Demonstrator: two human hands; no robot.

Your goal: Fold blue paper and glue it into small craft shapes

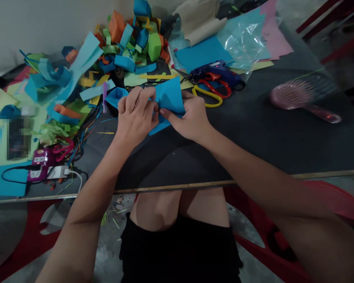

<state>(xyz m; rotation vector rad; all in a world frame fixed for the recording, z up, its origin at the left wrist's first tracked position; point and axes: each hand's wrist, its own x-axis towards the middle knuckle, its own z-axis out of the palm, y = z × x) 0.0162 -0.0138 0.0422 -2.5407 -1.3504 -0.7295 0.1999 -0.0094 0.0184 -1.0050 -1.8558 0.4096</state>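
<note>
A piece of blue paper, bent so that one panel stands up, is held between my two hands above the dark table. My left hand has its fingers curled on the paper's left side. My right hand grips the other side, thumb in front and fingers behind. The thumbs come close together at the paper's lower middle. Just left of my left hand lies another folded blue paper piece. Beyond my right hand are scissors with yellow and red handles.
Coloured paper pieces heap up at the back. A blue glue gun lies behind the scissors, a pink hairbrush to the right. At left are a purple power adapter with cables and a blurred dark object.
</note>
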